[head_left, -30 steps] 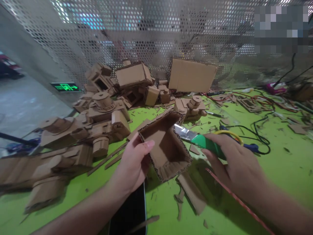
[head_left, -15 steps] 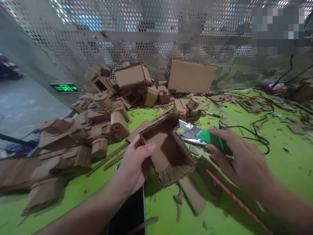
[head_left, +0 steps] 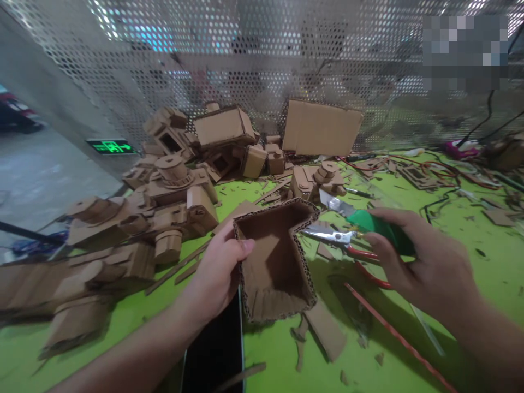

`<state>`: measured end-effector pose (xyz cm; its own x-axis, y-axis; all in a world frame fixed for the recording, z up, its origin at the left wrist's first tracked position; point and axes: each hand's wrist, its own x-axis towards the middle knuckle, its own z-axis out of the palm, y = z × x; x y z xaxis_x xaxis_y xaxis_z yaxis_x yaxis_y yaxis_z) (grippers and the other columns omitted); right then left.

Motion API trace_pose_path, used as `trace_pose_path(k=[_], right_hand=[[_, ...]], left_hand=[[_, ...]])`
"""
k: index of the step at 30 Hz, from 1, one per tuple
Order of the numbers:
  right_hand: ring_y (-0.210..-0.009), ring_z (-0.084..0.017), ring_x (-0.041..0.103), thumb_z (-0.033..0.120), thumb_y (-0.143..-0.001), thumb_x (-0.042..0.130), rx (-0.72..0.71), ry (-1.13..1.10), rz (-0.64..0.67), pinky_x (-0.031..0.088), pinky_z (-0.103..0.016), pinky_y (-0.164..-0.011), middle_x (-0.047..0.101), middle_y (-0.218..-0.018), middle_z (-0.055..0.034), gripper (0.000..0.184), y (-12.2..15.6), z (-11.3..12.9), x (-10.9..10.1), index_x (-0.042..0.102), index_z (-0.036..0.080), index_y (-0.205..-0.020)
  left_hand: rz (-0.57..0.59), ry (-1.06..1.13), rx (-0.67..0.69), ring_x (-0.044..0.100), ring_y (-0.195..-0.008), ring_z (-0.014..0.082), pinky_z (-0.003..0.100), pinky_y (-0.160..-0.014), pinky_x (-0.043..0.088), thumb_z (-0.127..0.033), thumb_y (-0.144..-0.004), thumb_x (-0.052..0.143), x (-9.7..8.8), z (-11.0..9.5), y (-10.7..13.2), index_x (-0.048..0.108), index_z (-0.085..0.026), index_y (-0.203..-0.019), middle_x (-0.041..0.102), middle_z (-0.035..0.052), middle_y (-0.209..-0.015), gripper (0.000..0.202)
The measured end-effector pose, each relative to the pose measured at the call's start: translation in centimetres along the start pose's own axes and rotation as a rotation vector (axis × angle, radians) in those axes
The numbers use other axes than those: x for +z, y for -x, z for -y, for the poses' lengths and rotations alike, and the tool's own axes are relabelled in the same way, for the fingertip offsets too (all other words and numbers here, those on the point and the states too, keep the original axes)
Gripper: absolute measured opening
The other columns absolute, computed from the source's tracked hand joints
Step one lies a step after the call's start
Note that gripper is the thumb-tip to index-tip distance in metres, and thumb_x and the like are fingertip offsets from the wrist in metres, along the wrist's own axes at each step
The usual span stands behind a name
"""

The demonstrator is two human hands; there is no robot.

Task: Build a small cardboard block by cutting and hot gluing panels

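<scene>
The left hand [head_left: 219,270] grips the open cardboard box [head_left: 275,256] by its left wall above the green table [head_left: 470,284], while the right hand [head_left: 421,262], just right of the box, clasps a green-handled knife [head_left: 368,221].

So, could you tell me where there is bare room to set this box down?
The mat is barest right of the right hand with the knife, short of the cables, and in the strip between the models and the left forearm. Crowded around the box: scissors, scraps, phone.
</scene>
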<state>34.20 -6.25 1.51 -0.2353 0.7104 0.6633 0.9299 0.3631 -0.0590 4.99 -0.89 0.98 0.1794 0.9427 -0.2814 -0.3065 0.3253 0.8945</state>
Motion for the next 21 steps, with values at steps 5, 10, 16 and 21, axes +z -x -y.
trace_pose_path(k=[5,10,16,21], right_hand=[[-0.052,-0.015,0.063,0.037,-0.113,0.055,-0.041,-0.136,0.107,0.045,-0.029,-0.047,0.078,-0.089,-0.0072,0.027,0.5,0.1,0.8,0.066,0.017,-0.127],[-0.055,-0.016,0.065,0.039,-0.114,0.055,-0.022,-0.192,0.175,0.047,-0.028,-0.047,0.078,-0.09,-0.0069,0.029,0.9,-0.3,1.3,0.065,0.018,-0.131],[-0.084,-0.024,0.08,0.036,-0.112,0.056,-0.121,-0.253,0.271,0.061,-0.032,-0.066,0.084,-0.112,-0.0093,0.027,0.6,-1.7,0.2,0.065,0.024,-0.134],[-0.088,-0.025,0.081,0.032,-0.11,0.059,-0.183,-0.235,0.278,0.062,-0.032,-0.066,0.084,-0.111,-0.0088,0.025,0.2,-1.7,-0.1,0.064,0.024,-0.133]], left_hand=[[0.016,-0.034,-0.089,0.083,-0.1,0.0355,0.045,-0.082,0.069,-0.037,-0.079,0.08,-0.2,-0.9,-0.2,0.067,-0.022,-0.134,0.085,0.0085,-0.114,0.058],[0.209,-0.344,-0.046,0.075,-0.129,0.0375,0.048,-0.11,0.059,-0.043,-0.071,0.101,-1.1,-0.7,-1.0,0.066,-0.023,-0.137,0.08,0.0124,-0.136,0.078],[0.141,-0.322,-0.098,0.075,-0.127,0.0389,0.054,-0.109,0.058,-0.051,-0.072,0.101,-1.1,-0.6,-1.2,0.063,-0.022,-0.139,0.079,0.0155,-0.14,0.082],[0.05,-0.487,-0.127,0.078,-0.119,0.0402,0.059,-0.107,0.058,-0.059,-0.076,0.095,-1.3,-1.0,-1.0,0.068,-0.025,-0.136,0.082,0.0128,-0.132,0.074]])
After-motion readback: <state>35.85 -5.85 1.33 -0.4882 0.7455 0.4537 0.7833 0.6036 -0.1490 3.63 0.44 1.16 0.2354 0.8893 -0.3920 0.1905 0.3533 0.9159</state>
